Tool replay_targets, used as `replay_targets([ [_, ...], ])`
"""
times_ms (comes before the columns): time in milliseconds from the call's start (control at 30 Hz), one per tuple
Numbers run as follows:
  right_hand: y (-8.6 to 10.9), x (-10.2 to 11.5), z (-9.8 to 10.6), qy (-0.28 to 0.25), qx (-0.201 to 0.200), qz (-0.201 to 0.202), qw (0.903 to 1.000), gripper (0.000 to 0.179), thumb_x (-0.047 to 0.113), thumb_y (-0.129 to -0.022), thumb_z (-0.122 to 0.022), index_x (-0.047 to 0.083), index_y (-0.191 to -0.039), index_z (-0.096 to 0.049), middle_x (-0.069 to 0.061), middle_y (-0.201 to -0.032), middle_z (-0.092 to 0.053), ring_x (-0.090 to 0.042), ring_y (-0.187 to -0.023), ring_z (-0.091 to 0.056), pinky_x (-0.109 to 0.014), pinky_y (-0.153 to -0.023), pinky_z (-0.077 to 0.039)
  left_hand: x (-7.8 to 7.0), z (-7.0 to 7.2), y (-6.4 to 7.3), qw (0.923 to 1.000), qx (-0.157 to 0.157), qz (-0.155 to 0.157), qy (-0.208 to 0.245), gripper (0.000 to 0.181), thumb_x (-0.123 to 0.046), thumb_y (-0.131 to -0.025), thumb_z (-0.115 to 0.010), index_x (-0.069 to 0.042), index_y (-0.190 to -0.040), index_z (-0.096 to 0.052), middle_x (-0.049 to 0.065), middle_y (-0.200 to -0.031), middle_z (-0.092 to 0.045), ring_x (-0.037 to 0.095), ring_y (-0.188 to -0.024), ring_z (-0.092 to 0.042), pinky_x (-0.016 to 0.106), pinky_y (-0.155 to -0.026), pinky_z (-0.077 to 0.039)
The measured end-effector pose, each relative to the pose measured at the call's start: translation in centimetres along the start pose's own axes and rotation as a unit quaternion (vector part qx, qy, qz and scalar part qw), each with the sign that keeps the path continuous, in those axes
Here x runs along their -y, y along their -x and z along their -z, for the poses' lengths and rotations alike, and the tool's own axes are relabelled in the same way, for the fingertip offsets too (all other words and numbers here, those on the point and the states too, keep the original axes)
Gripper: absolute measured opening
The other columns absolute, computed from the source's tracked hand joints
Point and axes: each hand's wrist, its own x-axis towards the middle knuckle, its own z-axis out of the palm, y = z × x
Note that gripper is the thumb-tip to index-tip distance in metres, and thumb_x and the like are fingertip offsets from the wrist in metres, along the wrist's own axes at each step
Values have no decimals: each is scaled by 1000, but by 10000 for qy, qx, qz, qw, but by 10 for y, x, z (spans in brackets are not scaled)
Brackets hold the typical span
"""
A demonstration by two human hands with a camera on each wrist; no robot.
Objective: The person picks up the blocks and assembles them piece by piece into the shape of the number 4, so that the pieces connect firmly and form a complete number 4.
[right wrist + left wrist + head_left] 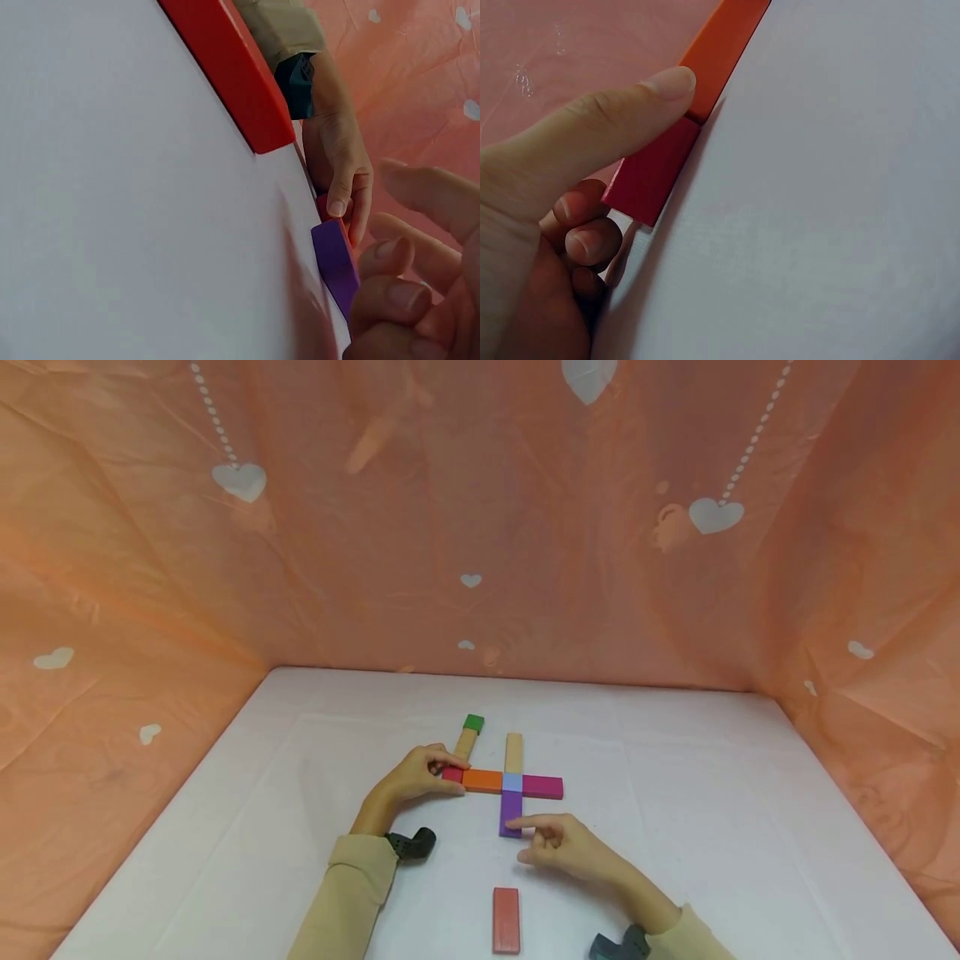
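My left hand pinches at the small crimson block, its thumb lying across the seam with the orange block. The orange block meets a small light-blue block. A magenta block extends right from it, and a natural wood block points away. The purple block extends toward me. My right hand is beside the purple block, index finger stretched over its near end and other fingers bent, holding nothing. Contact there is unclear.
A second wood block leads from the crimson one to a small green block. Nearer me lies a lone red block. Everything lies on a white-covered table, bounded by an orange curtain with hearts.
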Motion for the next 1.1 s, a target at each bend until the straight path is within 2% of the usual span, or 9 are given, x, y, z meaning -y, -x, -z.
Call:
replay_targets([
  [67,2,1,-1,-129,78,67,9999,45,15,-89,-67,-4,-128,-58,5,-65,-46,4,-60,-42,-14,-59,-37,1,0,0,10000,-4,-54,-24,33,-19,-73,-84,-6,-103,-75,-1,-76,-42,9,-72,-37,19,-65,-29],
  [200,6,4,-5,-354,259,162,9989,49,14,-86,-70,-8,-128,-56,-4,-64,-47,5,-58,-42,-13,-56,-36,3,0,2,9986,-61,-516,-1,36,-29,-72,-84,-9,-101,-76,-3,-74,-41,8,-69,-37,19,-62,-29],
  [300,10,7,-9,-382,416,92,9984,52,14,-84,-73,-6,-128,-56,-1,-65,-45,5,-57,-39,-13,-54,-34,4,0,3,9973,-107,-722,92,37,-33,-71,-85,-10,-99,-76,-4,-73,-42,6,-68,-37,18,-60,-30],
  [400,14,11,-13,-394,560,-111,9976,53,15,-82,-75,-1,-129,-58,6,-67,-42,4,-56,-37,-13,-55,-34,4,0,3,9982,-106,-581,67,35,-28,-72,-85,-8,-100,-76,-2,-74,-44,6,-68,-38,17,-61,-31],
  [467,17,13,-16,-419,625,-185,9970,53,15,-81,-77,1,-129,-58,5,-66,-41,3,-56,-37,-14,-55,-34,4,0,2,9995,-84,-312,58,34,-22,-72,-85,-6,-101,-76,0,-76,-45,6,-69,-38,17,-62,-31],
  [600,20,14,-20,-478,734,-67,9961,55,13,-80,-77,0,-129,-58,-9,-63,-40,4,-57,-38,-13,-55,-34,4,-1,-1,9999,-61,-104,-52,33,-15,-72,-84,-5,-102,-75,0,-77,-45,6,-69,-39,16,-64,-31],
  [700,22,13,-22,-564,788,97,9952,55,11,-80,-76,-3,-129,-57,-21,-65,-38,6,-58,-39,-12,-54,-33,4,-1,-1,10000,-45,-73,-40,33,-15,-73,-84,-5,-102,-75,-1,-77,-44,7,-70,-39,16,-64,-31],
  [767,22,12,-23,-643,814,147,9945,54,10,-80,-76,-4,-129,-57,-24,-66,-38,6,-58,-39,-12,-54,-32,3,0,-1,10000,-39,-51,-21,33,-16,-73,-84,-5,-103,-75,-1,-78,-44,8,-71,-39,16,-64,-31],
  [1100,24,5,-27,-555,1071,205,9925,53,12,-79,-76,-2,-127,-59,-11,-62,-34,7,-59,-36,-13,-55,-30,1,1,0,10000,-90,-20,17,32,-17,-74,-83,-6,-103,-75,-1,-77,-44,8,-70,-40,17,-64,-31],
])
